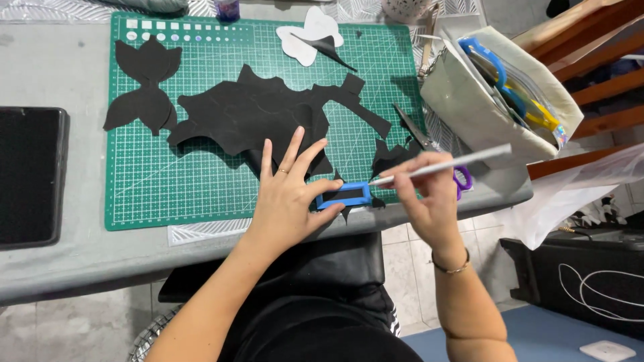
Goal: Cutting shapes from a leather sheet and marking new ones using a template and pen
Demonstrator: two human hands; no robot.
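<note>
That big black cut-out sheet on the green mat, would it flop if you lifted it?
The large black cut-out sheet lies flat and thin on the green cutting mat, so it probably droops when lifted. Its narrow arms look easily bent or torn. It seems light, likely sliding under a push.

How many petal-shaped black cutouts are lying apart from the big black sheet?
2: the upper petal cutout and the lower petal cutout, touching at the cutting mat's left edge. Others may be hidden under the big black sheet.
</note>
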